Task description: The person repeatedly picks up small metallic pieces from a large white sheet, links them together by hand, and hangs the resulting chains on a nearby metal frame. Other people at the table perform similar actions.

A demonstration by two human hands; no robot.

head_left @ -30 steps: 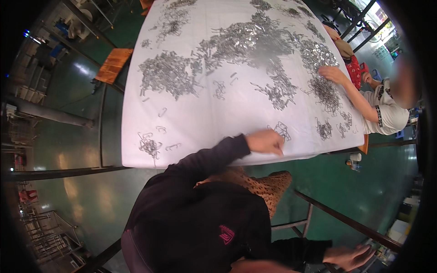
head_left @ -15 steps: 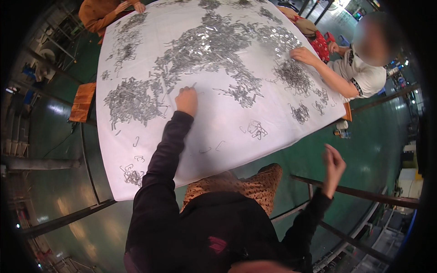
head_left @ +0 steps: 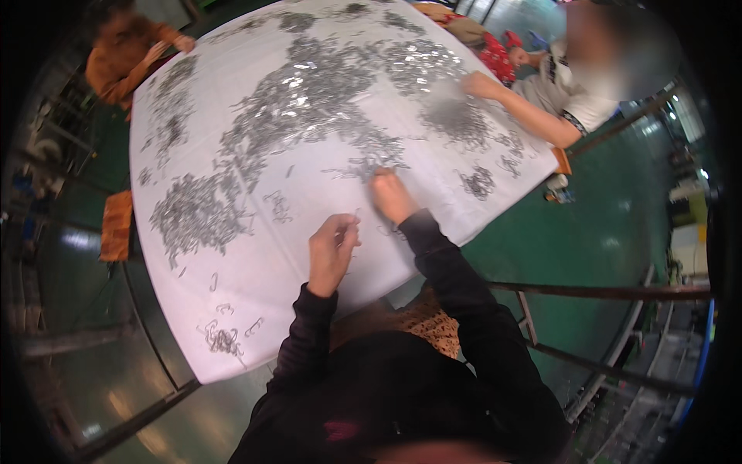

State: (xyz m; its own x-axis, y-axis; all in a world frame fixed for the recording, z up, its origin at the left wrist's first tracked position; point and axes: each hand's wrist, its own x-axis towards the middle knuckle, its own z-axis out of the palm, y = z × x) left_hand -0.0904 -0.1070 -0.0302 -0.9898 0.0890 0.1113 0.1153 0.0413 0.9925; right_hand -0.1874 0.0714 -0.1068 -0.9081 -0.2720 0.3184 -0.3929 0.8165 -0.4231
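My left hand is raised over the near part of a white-covered table, its thumb and fingers pinched. A thin metal piece sticks up from the fingertips. Farther right, my right hand reaches down with bent fingers to the near edge of a small heap of metal pieces. Blur hides whether those fingers hold anything. Bent wire hooks lie in a loose cluster to the left of my hands. Some more hooks show partly beside my right wrist.
A large heap of grey metal pieces spreads over the far middle, another at the left. Hooks lie at the near left corner. At the right, a co-worker's hand is by a dark pile; another person sits far left.
My left hand has drawn back toward me from the large heap. My right hand has swung in from beyond the table's right edge to the small heap. The whole view has shifted.
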